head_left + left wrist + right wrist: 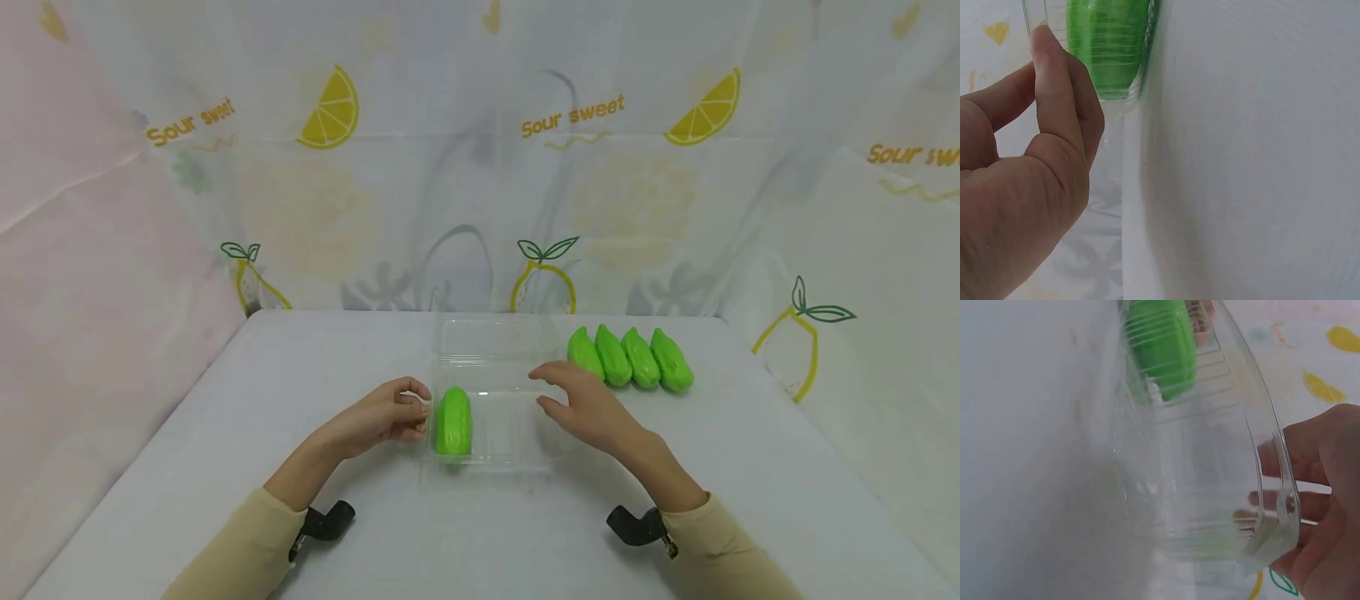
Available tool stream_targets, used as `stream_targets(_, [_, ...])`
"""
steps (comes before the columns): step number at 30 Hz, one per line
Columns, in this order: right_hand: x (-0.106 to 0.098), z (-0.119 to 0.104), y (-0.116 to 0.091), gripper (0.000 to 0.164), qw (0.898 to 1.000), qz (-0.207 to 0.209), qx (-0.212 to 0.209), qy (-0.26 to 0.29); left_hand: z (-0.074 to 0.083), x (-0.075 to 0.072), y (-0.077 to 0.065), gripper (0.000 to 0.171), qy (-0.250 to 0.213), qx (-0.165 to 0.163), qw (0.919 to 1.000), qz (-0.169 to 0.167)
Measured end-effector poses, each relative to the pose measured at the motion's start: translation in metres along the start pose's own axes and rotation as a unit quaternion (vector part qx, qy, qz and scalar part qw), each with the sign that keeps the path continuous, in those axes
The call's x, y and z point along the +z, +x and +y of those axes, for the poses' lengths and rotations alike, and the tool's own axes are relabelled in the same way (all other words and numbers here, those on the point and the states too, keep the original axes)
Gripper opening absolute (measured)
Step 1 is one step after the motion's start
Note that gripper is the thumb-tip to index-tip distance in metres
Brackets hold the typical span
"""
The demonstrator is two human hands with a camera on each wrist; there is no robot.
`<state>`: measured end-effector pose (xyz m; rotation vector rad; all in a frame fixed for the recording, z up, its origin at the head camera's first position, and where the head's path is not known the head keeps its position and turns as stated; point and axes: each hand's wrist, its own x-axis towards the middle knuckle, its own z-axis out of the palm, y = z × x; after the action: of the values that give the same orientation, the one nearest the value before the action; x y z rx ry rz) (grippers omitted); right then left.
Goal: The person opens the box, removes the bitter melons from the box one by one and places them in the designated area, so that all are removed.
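A clear plastic clamshell box [517, 425] stands on the table with its lid [497, 337] folded back, away from the person. One bright green, gourd-shaped fruit [453, 423] lies lengthwise at the left inside it. My left hand [393, 412] is at the box's left side; the left wrist view shows the thumb tip on the rim and bent fingers behind, pinching it. Over the box's right side is my right hand [588, 404], thumb and fingers spread apart with nothing between them. In the right wrist view its fingers show partly through the clear wall.
Several more green fruits [641, 358] lie side by side in a row at the back right, just beyond the right hand. White cloth covers the table [337, 350]. A printed curtain [465, 192] hangs behind it and along both sides.
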<state>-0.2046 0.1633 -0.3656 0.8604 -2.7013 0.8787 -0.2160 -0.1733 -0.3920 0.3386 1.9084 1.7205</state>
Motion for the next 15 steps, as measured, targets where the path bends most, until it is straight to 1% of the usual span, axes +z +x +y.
stream_targets(4, [0.008, -0.008, 0.002, 0.034, 1.000, -0.026, -0.005, 0.017, 0.000, -0.001, -0.001, 0.030, 0.002, 0.000, 1.0000, 0.001])
stream_targets(9, [0.017, -0.015, 0.008, 0.035, 0.998, -0.049, -0.005, 0.050, -0.001, -0.001, -0.001, 0.032, 0.002, 0.000, 1.0000, 0.002])
stream_targets(15, [0.025, -0.023, 0.013, 0.037, 0.994, -0.075, -0.010, 0.073, -0.001, -0.001, -0.001, 0.032, 0.001, 0.002, 1.0000, 0.000])
